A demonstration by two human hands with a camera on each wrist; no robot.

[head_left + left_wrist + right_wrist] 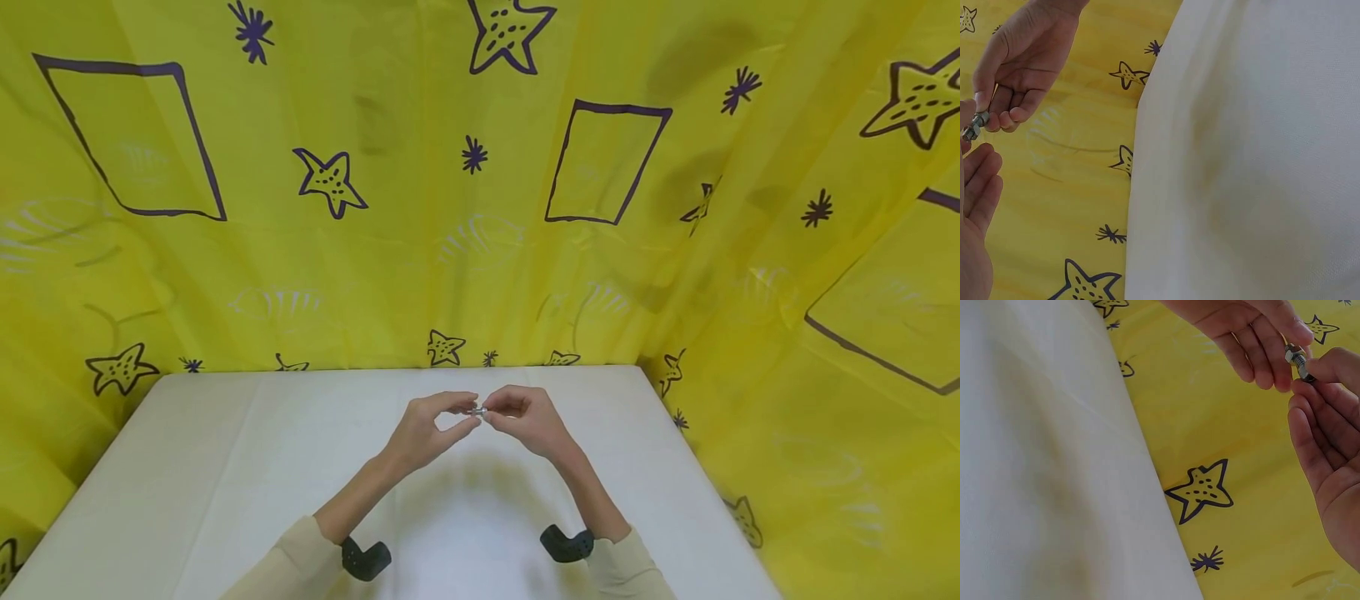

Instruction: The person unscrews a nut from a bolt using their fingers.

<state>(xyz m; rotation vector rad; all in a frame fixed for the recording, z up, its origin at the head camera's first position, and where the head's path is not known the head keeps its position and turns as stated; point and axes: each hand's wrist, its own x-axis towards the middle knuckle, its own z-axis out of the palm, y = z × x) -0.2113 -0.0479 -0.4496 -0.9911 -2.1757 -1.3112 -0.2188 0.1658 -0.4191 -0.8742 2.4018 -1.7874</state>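
A small silver bolt (1299,361) with a hex nut (1290,354) on its threads is held up over the far part of the white table (300,467). My right hand (528,419) pinches one end of it between thumb and fingertips, the other fingers curled loosely below. At the nut end, my left hand (420,433) has its thumb and fingers spread around the metal, tips slightly apart from each other. In the left wrist view the bolt (975,127) is partly covered by fingertips, and the left hand's lower fingers (984,187) are relaxed.
A yellow curtain (420,275) printed with dark stars and outlined frames hangs behind the table and along its sides. Both forearms wear light sleeves (292,558), with a black curved device (366,560) at the left wrist and another black device (566,543) at the right.
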